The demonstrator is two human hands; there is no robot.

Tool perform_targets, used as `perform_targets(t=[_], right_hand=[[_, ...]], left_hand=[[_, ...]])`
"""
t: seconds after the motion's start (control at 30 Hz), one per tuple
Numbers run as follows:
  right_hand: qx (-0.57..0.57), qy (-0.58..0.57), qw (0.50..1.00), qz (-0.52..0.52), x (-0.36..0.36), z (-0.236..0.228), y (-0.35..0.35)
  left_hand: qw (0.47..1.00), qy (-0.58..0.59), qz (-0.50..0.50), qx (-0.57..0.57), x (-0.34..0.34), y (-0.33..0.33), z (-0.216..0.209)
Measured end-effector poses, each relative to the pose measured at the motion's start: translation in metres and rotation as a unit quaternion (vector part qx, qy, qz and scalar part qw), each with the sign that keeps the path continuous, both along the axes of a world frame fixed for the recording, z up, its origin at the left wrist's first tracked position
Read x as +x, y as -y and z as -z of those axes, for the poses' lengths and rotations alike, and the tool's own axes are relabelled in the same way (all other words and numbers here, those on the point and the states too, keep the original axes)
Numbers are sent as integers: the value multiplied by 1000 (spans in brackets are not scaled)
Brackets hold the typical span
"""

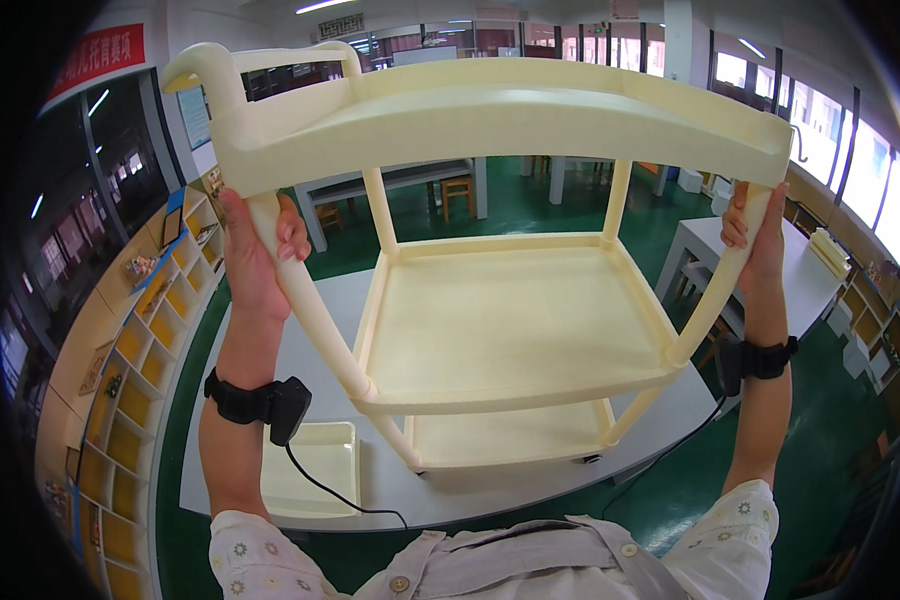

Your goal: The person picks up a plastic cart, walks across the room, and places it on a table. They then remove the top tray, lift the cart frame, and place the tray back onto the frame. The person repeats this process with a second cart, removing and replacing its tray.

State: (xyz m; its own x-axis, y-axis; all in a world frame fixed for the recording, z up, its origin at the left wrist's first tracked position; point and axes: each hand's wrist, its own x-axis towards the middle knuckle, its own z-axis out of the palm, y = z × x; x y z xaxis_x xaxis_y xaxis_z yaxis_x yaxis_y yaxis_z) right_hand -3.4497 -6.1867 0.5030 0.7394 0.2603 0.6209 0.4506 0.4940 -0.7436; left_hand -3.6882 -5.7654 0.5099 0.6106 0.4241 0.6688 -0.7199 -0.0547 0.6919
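Note:
A cream plastic three-tier trolley fills the middle of the head view, with a raised handle at its upper left. My left hand is wrapped round the near left post, just under the top tray. On the other side, my right hand grips the near right post at the same height. The middle shelf carries nothing. Small dark wheels show below the bottom shelf, over the grey table; whether they touch it I cannot tell.
A shallow cream tray lies on the grey table, beside my left forearm. Low shelving curves along the left wall. Another table stands at the right, with more tables and stools behind the trolley. Cables hang from both wrist bands.

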Motion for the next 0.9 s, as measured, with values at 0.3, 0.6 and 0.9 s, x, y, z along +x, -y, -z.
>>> perform_targets(t=[0.3, 0.6, 0.9], right_hand=[[-4, -9, 1000, -24, 8, 0, -2], [-34, 16, 999, 11, 2, -13, -4], [-24, 31, 999, -35, 8, -22, -1]], left_hand=[[998, -60, 4, -3, 2, -4, -7], [994, -89, 43, 37, -1, -24, -20], [996, -82, 25, -17, 3, -31, -28]])
